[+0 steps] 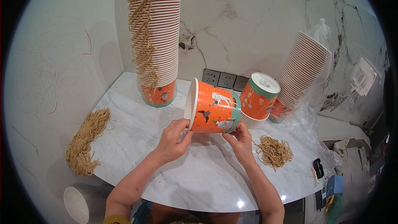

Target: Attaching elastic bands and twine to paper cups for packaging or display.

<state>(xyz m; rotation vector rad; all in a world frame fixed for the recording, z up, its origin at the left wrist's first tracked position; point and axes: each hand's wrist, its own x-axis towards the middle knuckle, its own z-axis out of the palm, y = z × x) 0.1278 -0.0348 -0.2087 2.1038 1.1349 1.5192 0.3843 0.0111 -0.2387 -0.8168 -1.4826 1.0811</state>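
An orange paper bucket [213, 105] with a green base band and printed figures lies on its side in the air above the table. Its white open mouth faces left. My left hand [173, 141] pinches the rim, while my right hand [240, 142] grips the green base end from below. Right of it, an upside-down orange bucket [260, 99] tops a short stack of others. At the back left rises a tall stack of nested buckets [166, 33], with tan strings [143, 29] hanging down its side. A loose pile of tan strings [275, 152] lies near my right hand.
A thick bundle of tan strings [85, 143] lies along the left table edge. Clear plastic wraps a leaning bucket stack [302, 68] at the back right. Wall sockets [227, 80] sit behind the marble-patterned table [182, 182]. A white bin [76, 204] stands below left.
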